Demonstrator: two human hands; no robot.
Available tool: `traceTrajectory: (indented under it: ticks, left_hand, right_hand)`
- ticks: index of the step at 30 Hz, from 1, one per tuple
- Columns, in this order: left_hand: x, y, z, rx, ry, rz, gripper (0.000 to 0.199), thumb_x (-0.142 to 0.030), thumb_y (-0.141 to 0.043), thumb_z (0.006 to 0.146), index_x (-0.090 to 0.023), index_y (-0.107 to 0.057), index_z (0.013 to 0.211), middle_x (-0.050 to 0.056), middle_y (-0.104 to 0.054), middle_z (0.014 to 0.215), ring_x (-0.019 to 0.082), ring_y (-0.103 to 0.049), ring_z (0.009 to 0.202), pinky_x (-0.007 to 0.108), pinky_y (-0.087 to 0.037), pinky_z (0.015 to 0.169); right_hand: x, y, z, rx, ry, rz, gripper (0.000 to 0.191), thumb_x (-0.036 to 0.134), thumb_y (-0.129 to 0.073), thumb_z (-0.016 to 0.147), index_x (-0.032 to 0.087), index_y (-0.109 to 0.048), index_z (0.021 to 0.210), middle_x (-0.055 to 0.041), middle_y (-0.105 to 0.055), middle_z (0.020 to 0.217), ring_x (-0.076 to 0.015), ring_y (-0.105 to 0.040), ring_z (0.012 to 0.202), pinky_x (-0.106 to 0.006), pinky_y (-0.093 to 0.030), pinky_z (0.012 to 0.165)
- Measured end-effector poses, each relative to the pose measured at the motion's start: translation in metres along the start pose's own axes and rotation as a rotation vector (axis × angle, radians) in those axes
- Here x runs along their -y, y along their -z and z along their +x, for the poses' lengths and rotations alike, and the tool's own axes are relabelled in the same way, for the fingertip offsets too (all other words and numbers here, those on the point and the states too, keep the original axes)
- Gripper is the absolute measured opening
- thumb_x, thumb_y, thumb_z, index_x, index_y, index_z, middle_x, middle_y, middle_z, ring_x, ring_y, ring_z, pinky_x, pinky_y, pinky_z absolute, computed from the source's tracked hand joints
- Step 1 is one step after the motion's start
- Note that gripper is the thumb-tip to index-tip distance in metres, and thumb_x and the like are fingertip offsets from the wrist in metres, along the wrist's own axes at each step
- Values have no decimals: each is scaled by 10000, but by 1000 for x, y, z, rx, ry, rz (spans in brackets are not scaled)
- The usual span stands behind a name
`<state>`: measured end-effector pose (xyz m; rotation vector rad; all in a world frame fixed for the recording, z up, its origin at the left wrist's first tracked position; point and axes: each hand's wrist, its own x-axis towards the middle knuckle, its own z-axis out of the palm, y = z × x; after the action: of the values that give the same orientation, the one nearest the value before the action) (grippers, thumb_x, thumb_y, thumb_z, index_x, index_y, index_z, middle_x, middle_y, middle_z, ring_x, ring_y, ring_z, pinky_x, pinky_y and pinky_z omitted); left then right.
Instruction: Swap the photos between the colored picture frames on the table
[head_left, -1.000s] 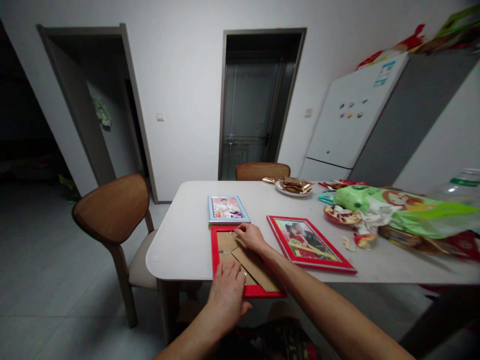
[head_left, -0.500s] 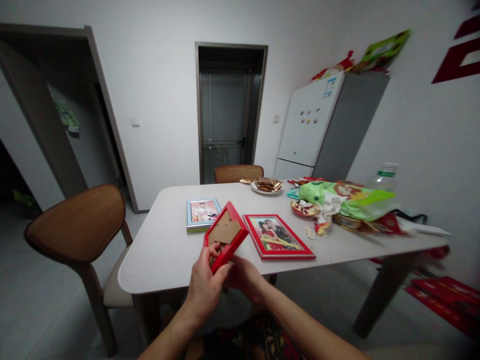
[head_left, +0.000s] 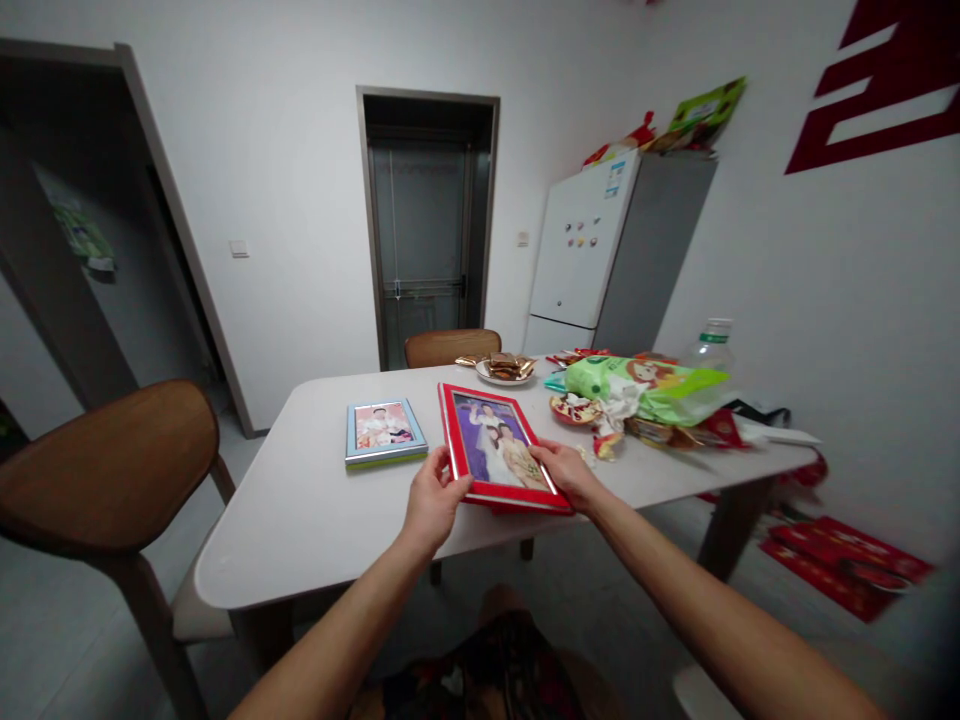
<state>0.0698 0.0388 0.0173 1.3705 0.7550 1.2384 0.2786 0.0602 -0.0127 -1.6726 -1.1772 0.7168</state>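
A red picture frame (head_left: 501, 445) is held between my two hands, its picture side facing up, over the front edge of the white table (head_left: 300, 530). My left hand (head_left: 433, 500) grips its left lower edge, thumb on top. On the right edge, my right hand (head_left: 566, 472) has its fingers closed on the frame. Most of the other red frame is hidden beneath the held one. Left of them lies a light blue frame (head_left: 384, 430), stacked on something with a green edge.
Behind the frames sits a plate of wrapped snacks (head_left: 506, 368). To the right are an opened pomegranate (head_left: 576, 408), a green bag (head_left: 637, 385) and a clear bottle (head_left: 712, 345). A wooden chair (head_left: 112, 470) stands at the left.
The held red frame has turned from its brown back to its picture side and moved right, over the other red frame. My hands have spread to its two sides. The view has shifted right.
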Motion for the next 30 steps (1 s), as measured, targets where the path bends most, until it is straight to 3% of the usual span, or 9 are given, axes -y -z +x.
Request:
traceTrajectory:
  ticks: [4,8,13,17,21,25,30]
  left_hand:
    - [39,-27,13,61,61,132,514,-86,-651,596,-177,-481,1073,71,-587,1083,191,-580,919,304,-478,782]
    - [64,-37,21,57,101,295,537,-89,-673,565,-183,-503,1065,69,-611,1041,208,-572,926,334,-443,820]
    - [74,-37,20,44,96,484,535,-94,-633,603,-177,-480,1109,81,-582,1094,207,-530,999,319,-380,878]
    - [70,-24,19,14,86,605,528,-156,-605,641,-123,-451,1145,134,-543,1143,225,-500,1043,323,-360,888]
    - [60,12,20,-59,81,685,532,-197,-600,653,-101,-443,1151,154,-491,1200,237,-451,1102,324,-330,917]
    - [50,61,23,-181,83,735,502,-166,-581,655,-128,-450,1138,123,-471,1224,232,-394,1154,333,-265,965]
    - [44,110,26,-304,111,697,484,-145,-595,630,-143,-472,1098,112,-474,1215,232,-381,1163,333,-246,969]
  right_hand:
    - [-21,34,40,-68,-26,-216,344,240,-549,676,102,-608,985,-75,-673,824,-177,-611,741,-249,-455,650]
    - [-42,42,60,-116,-18,-431,429,283,-573,651,97,-592,1037,-113,-657,885,-211,-595,805,-274,-423,702]
    - [-57,39,64,-136,34,-609,420,302,-526,693,112,-580,1064,-128,-635,957,-227,-573,887,-277,-404,743]
    - [-46,31,59,-168,74,-695,425,288,-474,732,66,-555,1086,-178,-592,1031,-262,-546,939,-321,-388,783]
    - [-11,-9,48,-139,256,-727,411,262,-389,784,87,-506,1138,-153,-554,1105,-232,-500,1019,-309,-346,853]
    - [28,-85,32,43,483,-728,367,266,-423,781,156,-519,1118,-72,-554,1123,-156,-489,1025,-230,-334,866]
    - [53,-164,24,189,629,-776,435,247,-535,701,206,-489,1132,-60,-514,1155,-182,-458,1032,-273,-345,841]
